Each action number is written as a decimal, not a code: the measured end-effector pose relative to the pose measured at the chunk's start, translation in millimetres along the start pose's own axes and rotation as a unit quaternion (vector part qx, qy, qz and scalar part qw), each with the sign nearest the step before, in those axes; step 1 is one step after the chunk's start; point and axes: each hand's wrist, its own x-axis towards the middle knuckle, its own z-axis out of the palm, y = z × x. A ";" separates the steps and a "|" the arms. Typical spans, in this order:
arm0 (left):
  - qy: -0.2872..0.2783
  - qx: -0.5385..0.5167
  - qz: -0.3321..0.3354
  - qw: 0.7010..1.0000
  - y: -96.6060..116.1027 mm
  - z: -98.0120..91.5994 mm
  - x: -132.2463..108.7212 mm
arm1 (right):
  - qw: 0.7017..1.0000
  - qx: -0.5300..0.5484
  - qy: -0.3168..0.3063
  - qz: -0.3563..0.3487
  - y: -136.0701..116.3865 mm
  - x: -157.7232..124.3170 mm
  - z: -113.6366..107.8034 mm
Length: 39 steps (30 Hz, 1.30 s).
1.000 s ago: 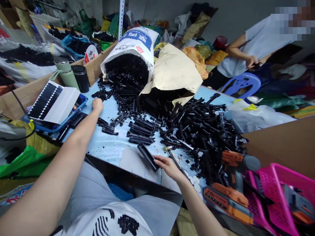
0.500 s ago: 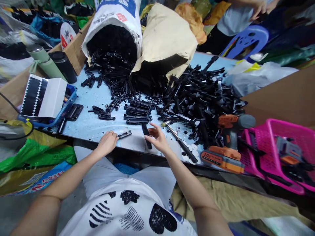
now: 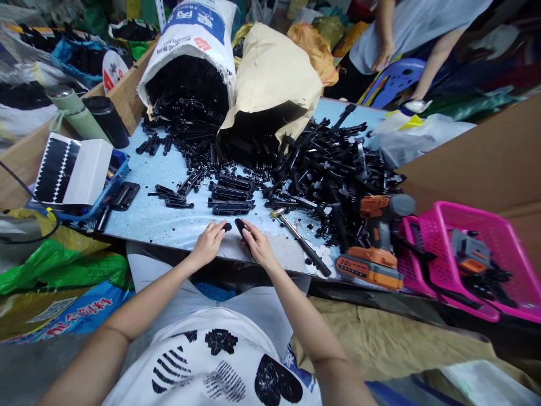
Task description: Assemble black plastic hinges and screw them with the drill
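Both my hands meet near the front edge of the light blue table (image 3: 169, 220). My left hand (image 3: 208, 243), with a ring on one finger, pinches a small black part (image 3: 227, 227). Just to its right, my right hand (image 3: 256, 243) is closed on a black plastic bar (image 3: 240, 225). The two black pieces almost touch between my hands. Behind them lie a few stacked black bars (image 3: 230, 197) in a neat row, and a hammer (image 3: 298, 239) lies to the right.
A big heap of black plastic parts (image 3: 338, 169) fills the table's right. A white sack (image 3: 190, 62) and a tan bag (image 3: 274, 79) spill more parts. An orange cordless drill (image 3: 376, 237) and pink basket (image 3: 465, 254) sit right. Flasks (image 3: 84, 115) and a card box (image 3: 71, 169) stand left. Another person (image 3: 414, 28) works beyond.
My left hand came back from the far left of the table with a small part. Both hands drew together at the front edge, and my view tilted down.
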 end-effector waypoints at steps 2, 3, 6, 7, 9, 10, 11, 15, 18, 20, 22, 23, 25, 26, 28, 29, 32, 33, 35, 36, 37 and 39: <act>0.018 -0.057 -0.010 0.998 10.4 -0.2 -1.0 | 0.987 0.149 -0.010 0.056 -9.3 8.0 12.3; 0.028 -0.075 -0.011 0.997 14.7 -1.1 -1.3 | 0.979 0.195 -0.023 0.064 -11.9 10.2 14.5; 0.047 -0.083 0.005 0.995 23.1 -7.1 -3.0 | 0.973 0.220 -0.058 0.030 -12.4 12.0 7.2; 0.047 -0.073 0.011 0.996 24.7 -9.4 -4.0 | 0.976 0.203 -0.072 0.011 -11.2 11.9 2.4; 0.048 -0.051 0.019 0.997 27.4 -12.9 -6.3 | 0.983 0.159 -0.095 -0.020 -9.2 11.4 -6.5; 0.054 -0.043 0.024 0.997 29.1 -13.5 -7.2 | 0.985 0.141 -0.097 -0.031 -8.9 11.1 -9.3; 0.066 -0.040 0.030 0.997 31.1 -13.2 -7.9 | 0.986 0.131 -0.092 -0.039 -9.3 10.5 -10.5; 0.140 -0.054 0.044 0.988 41.2 -4.7 -7.7 | 0.986 0.151 -0.043 -0.050 -16.1 5.4 -2.3; 0.169 -0.067 0.052 0.982 46.5 3.4 -6.1 | 0.986 0.154 -0.018 -0.057 -24.0 -0.6 7.9; 0.196 -0.078 0.061 0.976 48.6 7.3 -4.9 | 0.988 0.144 0.006 -0.060 -29.2 -3.1 13.9; 0.231 -0.083 0.069 0.967 49.7 9.5 -3.3 | 0.987 0.143 0.036 -0.059 -33.3 -3.2 19.6; 0.242 -0.081 0.072 0.964 49.7 9.9 -2.5 | 0.986 0.147 0.048 -0.059 -34.6 -2.2 22.2; 0.245 -0.073 0.075 0.964 48.1 9.4 -0.7 | 0.983 0.163 0.066 -0.055 -35.4 0.8 26.9; 0.239 -0.069 0.073 0.966 46.6 8.6 0.1 | 0.981 0.171 0.071 -0.052 -34.8 2.4 28.9; 0.212 -0.065 0.063 0.973 42.4 6.7 1.8 | 0.980 0.185 0.059 -0.037 -32.2 4.3 32.2; 0.197 -0.065 0.058 0.977 40.0 6.1 2.5 | 0.980 0.190 0.045 -0.028 -30.4 4.3 33.6; 0.159 -0.068 0.042 0.984 32.8 8.0 3.8 | 0.984 0.175 0.009 -0.009 -24.7 2.4 34.9; 0.156 -0.067 0.034 0.985 30.4 10.1 3.4 | 0.988 0.153 0.001 -0.010 -22.6 2.8 33.0; 0.156 -0.049 0.003 0.986 25.7 15.0 1.2 | 0.997 0.069 -0.026 -0.030 -17.8 9.2 22.0; 0.155 -0.030 -0.019 0.987 23.5 17.0 -0.3 | 0.998 0.012 -0.035 -0.041 -14.8 16.4 11.5; 0.148 0.000 -0.040 0.988 21.7 18.1 -1.7 | 0.997 -0.051 -0.029 -0.045 -11.3 26.9 -2.5; 0.097 0.082 -0.043 0.991 19.7 17.0 -2.3 | 0.982 -0.179 0.051 -0.020 -2.9 56.7 -40.1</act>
